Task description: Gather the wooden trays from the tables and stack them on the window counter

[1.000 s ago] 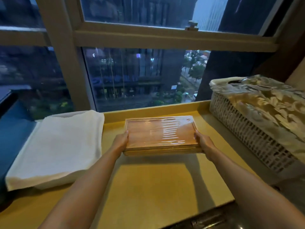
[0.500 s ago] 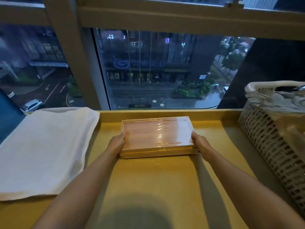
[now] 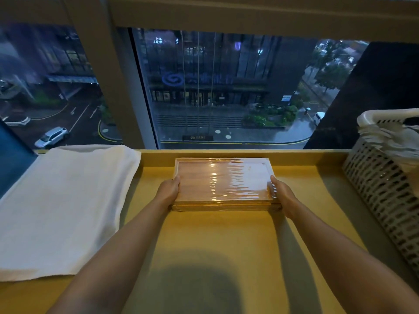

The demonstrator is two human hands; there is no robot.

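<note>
A stack of wooden trays (image 3: 223, 181), the top one wrapped in shiny plastic film, lies flat on the yellow window counter (image 3: 217, 250), close to the raised back ledge under the glass. My left hand (image 3: 169, 191) grips the stack's left side, thumb on the top rim. My right hand (image 3: 280, 194) grips its right side the same way. At the front edge I can make out two or three tray layers. Both forearms reach straight in from the bottom of the view.
A folded white towel (image 3: 63, 207) covers the counter's left part. A white woven plastic basket (image 3: 385, 196) holding pale cloth stands at the right. The window frame and glass rise directly behind the counter. Bare counter lies between the trays and me.
The trays have slid a little farther back toward the window ledge with both hands still on their sides. The camera has tilted down and moved closer.
</note>
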